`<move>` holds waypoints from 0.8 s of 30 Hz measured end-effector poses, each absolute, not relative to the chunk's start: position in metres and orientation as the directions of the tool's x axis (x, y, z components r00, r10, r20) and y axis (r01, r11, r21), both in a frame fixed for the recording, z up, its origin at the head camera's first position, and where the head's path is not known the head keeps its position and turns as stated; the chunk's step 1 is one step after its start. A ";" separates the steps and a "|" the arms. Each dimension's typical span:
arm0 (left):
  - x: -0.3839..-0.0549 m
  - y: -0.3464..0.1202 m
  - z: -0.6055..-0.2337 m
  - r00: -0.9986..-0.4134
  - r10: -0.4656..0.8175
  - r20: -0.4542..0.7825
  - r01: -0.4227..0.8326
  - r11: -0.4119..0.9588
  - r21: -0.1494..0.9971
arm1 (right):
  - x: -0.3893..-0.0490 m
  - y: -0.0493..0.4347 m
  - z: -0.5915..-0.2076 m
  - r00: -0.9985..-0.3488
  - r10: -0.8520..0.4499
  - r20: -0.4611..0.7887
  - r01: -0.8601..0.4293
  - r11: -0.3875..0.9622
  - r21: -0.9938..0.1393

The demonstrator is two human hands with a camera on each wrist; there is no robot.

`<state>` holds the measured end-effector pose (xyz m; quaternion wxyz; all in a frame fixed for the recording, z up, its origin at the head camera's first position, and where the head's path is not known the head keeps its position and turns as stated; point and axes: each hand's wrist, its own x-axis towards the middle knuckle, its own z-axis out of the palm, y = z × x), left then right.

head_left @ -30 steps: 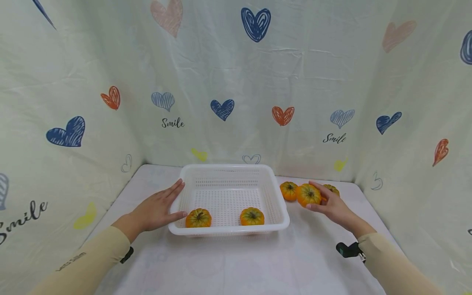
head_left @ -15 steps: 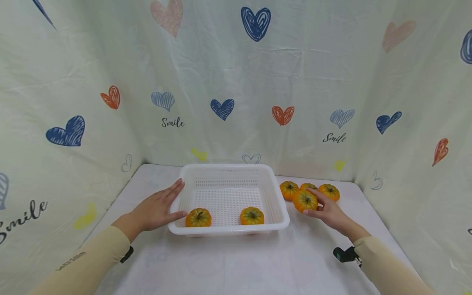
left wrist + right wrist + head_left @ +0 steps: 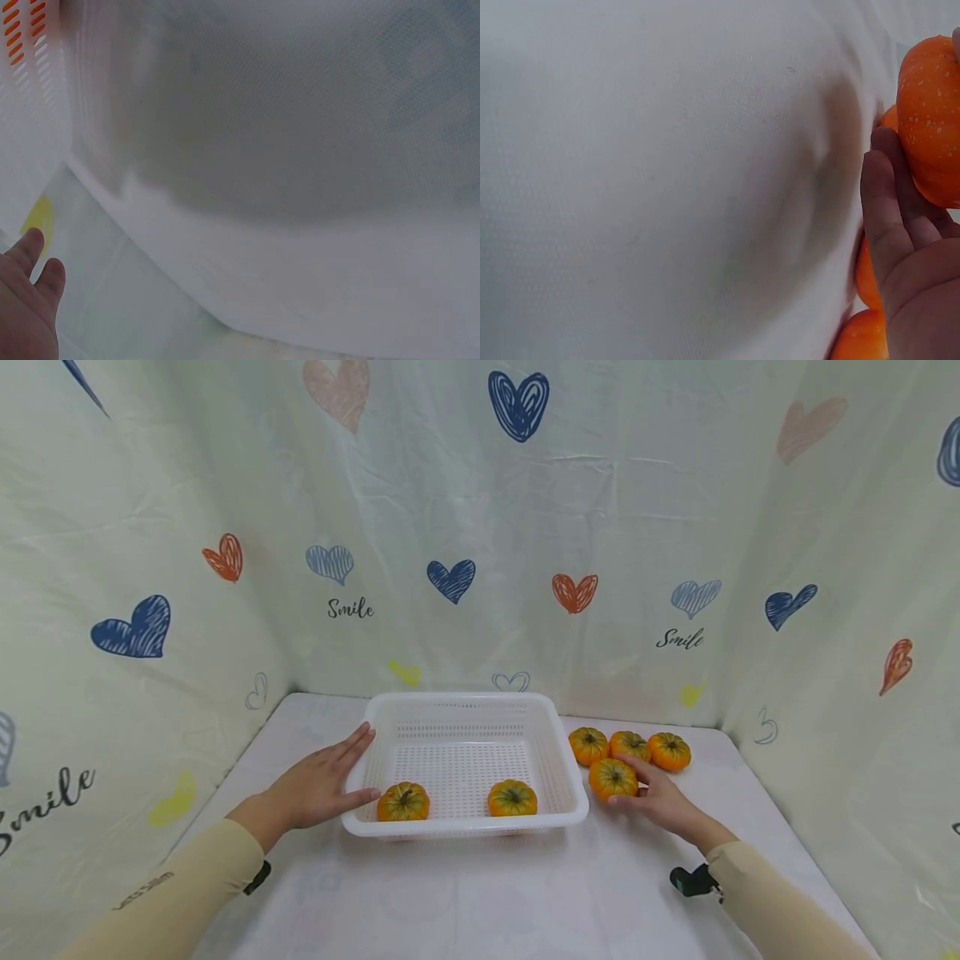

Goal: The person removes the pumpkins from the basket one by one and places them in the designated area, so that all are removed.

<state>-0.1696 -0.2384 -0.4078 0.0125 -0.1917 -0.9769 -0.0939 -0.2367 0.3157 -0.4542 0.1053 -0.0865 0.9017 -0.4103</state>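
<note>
My right hand [image 3: 666,802] holds a small orange pumpkin [image 3: 611,780] between thumb and fingers, right of the white basket. In the right wrist view the pumpkin [image 3: 934,120] sits above the table cloth, with the fingers along its underside. At the basket's left side, my left hand [image 3: 311,787] rests against the rim with straight fingers. The white perforated basket [image 3: 465,828] has two pumpkins inside near its front wall, one at left [image 3: 403,802] and one at right [image 3: 512,797]. The left wrist view catches only part of the left hand [image 3: 26,300].
Behind the held pumpkin, three more stand in a row: a left one [image 3: 588,747], a middle one [image 3: 629,744] and a right one [image 3: 669,752]. A white cloth covers the table [image 3: 450,902]. Heart-printed curtains [image 3: 465,643] enclose its back and sides.
My right hand has brought the pumpkin left and toward me, lower in view, out from in front of the back row. The left hand and basket have stayed put.
</note>
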 end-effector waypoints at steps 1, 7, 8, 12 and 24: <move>-0.170 -0.238 -0.408 -0.926 0.372 0.061 0.377 0.909 0.179 | -0.237 0.315 -0.455 -0.963 -0.243 -0.119 -0.071 0.651 -0.756; -0.171 -0.239 -0.409 -0.926 0.373 0.067 0.379 0.909 0.174 | -0.239 0.312 -0.461 -0.965 -0.234 -0.117 -0.076 0.679 -0.730; -0.171 -0.239 -0.410 -0.926 0.372 0.067 0.378 0.910 0.173 | -0.239 0.312 -0.462 -0.965 -0.237 -0.116 -0.082 0.686 -0.723; -0.172 -0.239 -0.411 -0.926 0.370 0.072 0.377 0.910 0.170 | -0.240 0.312 -0.464 -0.962 -0.241 -0.130 -0.080 0.703 -0.707; -0.171 -0.239 -0.411 -0.926 0.371 0.070 0.378 0.910 0.174 | -0.240 0.310 -0.466 -0.958 -0.242 -0.155 -0.066 0.711 -0.700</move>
